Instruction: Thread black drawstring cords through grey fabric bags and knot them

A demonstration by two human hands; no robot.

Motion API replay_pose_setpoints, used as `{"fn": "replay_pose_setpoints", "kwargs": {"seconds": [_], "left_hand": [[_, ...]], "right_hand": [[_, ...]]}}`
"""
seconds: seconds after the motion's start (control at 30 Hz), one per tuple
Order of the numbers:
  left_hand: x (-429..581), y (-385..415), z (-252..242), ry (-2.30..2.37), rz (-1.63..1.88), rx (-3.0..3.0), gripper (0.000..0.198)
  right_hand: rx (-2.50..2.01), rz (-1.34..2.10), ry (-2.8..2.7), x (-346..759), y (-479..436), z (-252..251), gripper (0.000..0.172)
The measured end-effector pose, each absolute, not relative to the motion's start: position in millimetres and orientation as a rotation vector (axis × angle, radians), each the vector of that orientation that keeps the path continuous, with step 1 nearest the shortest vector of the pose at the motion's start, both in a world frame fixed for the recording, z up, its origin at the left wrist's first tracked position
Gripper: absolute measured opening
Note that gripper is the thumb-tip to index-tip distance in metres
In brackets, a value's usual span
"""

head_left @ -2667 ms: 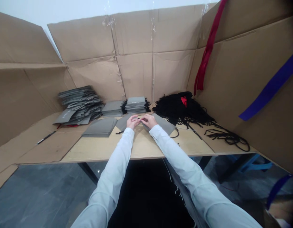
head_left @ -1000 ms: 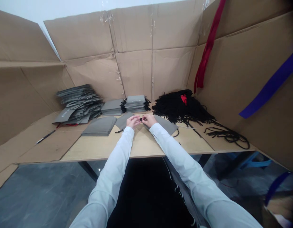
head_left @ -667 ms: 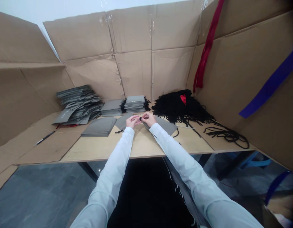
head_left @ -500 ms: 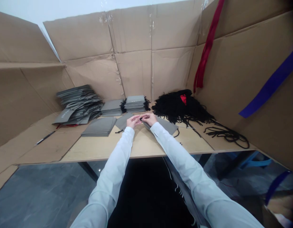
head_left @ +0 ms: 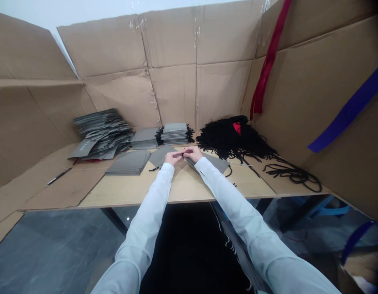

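Note:
My left hand (head_left: 174,157) and my right hand (head_left: 194,154) meet over the middle of the table, fingers pinched on a small piece of black cord (head_left: 183,154) between them. Under my right hand and wrist lies a grey pouch (head_left: 218,162), with a black cord end sticking out at its right corner. Another grey pouch (head_left: 162,155) lies just left of my left hand, a short knotted black cord at its lower corner. The fingertips are small, and the cord's exact shape between them is hard to make out.
Grey pouches are stacked at the left (head_left: 127,163) and heaped behind (head_left: 106,134). A corded stack (head_left: 174,134) stands at the back. Black cords (head_left: 234,136) pile at the right. Cardboard walls (head_left: 173,94) surround the table; red (head_left: 270,61) and blue (head_left: 345,112) strips hang right.
The fingers of my left hand have closed in further toward my right hand around the black cord. The pouches and stacks have not moved.

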State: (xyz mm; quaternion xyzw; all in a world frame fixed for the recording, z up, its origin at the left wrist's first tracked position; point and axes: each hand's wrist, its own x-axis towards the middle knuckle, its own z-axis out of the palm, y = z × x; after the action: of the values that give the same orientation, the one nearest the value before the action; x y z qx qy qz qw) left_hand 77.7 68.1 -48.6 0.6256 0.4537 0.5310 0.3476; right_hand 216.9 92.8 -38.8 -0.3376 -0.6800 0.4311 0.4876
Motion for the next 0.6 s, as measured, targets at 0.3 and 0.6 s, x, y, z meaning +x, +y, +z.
{"fn": "replay_pose_setpoints", "kwargs": {"seconds": [0.3, 0.6], "left_hand": [[71.2, 57.0, -39.8, 1.328, 1.305, 2.232, 0.008], [76.8, 48.5, -49.2, 1.260, 0.967, 2.391, 0.007]], "right_hand": [[-0.905, 1.442, -1.543, 221.9, 93.1, -39.9, 0.015], [-1.014, 1.539, -1.806, 236.2, 91.4, -41.4, 0.017]]}}
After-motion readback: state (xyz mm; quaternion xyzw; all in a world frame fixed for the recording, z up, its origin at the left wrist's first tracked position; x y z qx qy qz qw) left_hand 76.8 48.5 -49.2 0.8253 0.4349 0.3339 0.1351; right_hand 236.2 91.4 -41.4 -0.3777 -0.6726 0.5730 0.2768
